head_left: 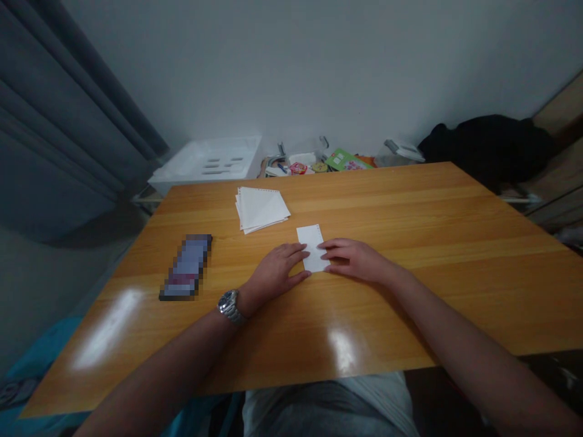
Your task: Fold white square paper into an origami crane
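A small white folded-looking sheet of paper (313,237), with punched holes near its top right corner, lies flat on the wooden table. My left hand (277,267) rests on its left side, fingers stretched out and thumb at the lower edge. From the right, my right hand (357,258) touches the opposite edge with its fingers apart. Neither hand grips the paper; fingertips of both lie on it. Behind and to the left sits a loose stack of white hole-punched sheets (262,207).
A phone (187,267) with a blurred-out screen lies at the table's left. Beyond the far edge of the table (410,212) are a white plastic tray (214,158), a green booklet (344,159), assorted small items and a black cloth heap (487,145).
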Demonstrator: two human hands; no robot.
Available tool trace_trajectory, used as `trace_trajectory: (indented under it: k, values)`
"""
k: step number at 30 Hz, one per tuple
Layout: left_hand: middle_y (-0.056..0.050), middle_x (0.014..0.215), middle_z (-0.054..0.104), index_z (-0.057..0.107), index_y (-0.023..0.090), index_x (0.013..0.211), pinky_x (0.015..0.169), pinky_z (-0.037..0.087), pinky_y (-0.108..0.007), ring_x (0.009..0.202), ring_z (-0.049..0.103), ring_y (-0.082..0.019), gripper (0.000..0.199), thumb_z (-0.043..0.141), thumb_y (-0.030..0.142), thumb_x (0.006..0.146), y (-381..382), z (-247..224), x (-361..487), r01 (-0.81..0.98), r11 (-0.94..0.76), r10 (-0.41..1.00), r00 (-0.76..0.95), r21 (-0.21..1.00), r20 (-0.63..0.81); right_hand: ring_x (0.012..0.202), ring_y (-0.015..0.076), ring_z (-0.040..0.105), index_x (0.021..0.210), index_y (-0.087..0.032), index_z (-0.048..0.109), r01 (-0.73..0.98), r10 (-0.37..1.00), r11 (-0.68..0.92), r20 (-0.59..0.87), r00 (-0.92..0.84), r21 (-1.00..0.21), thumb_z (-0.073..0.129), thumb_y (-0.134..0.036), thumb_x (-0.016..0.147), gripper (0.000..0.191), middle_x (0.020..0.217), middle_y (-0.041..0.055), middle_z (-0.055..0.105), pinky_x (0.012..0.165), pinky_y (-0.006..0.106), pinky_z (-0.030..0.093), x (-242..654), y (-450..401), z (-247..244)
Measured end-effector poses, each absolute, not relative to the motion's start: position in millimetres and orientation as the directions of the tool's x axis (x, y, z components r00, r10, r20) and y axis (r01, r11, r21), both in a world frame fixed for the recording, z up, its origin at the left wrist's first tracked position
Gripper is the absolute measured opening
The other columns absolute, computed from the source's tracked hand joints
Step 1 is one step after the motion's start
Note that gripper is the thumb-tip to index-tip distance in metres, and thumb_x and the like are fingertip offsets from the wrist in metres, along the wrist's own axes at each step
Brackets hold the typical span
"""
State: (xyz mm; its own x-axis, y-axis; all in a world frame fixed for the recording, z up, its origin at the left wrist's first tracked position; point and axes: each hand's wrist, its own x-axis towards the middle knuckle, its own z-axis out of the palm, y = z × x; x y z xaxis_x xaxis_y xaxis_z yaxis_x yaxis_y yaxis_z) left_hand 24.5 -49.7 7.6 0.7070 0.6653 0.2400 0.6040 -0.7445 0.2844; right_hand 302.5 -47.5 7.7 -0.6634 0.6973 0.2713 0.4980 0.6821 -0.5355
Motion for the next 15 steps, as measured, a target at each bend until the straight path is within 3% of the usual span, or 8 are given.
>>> trace_trajectory:
  k: [7,11,15]
  values:
    - [-0.01,0.139,0.062,0.069,0.021,0.123,0.11,0.046,-0.044,0.126,0.06,-0.025,0.035,0.053,0.041,0.1,-47.9,6.0,24.3,0.584,-0.76,0.649,0.697,0.284,0.304,0.122,0.0257,0.061,0.117,-0.022,0.07,0.502,0.693,0.674,0.229,-0.684,-0.542,0.075,-0.034,0.085,0.035,0.134,0.0114,0.064,0.103,0.042,0.049,301.7,-50.5,11.7]
    - [-0.01,0.135,0.065,0.072,0.021,0.118,0.106,0.049,-0.043,0.123,0.062,-0.024,0.033,0.049,0.038,0.102,-47.3,5.6,25.3,0.588,-0.751,0.66,0.678,0.299,0.324,0.116,0.0239,0.062,0.111,-0.021,0.071,0.51,0.684,0.7,0.263,-0.68,-0.499,0.068,-0.027,0.091,0.021,0.128,0.0108,0.067,0.099,0.04,0.051,295.7,-52.3,12.2]
    - [-0.01,0.135,0.064,0.07,0.022,0.119,0.106,0.048,-0.045,0.122,0.062,-0.027,0.037,0.06,0.049,0.095,-47.7,9.1,24.4,0.577,-0.759,0.65,0.695,0.3,0.308,0.109,0.0219,0.065,0.098,-0.022,0.073,0.525,0.699,0.697,0.3,-0.649,-0.489,0.056,-0.024,0.098,0.016,0.118,0.0083,0.071,0.095,0.038,0.051,289.4,-54.9,15.7]
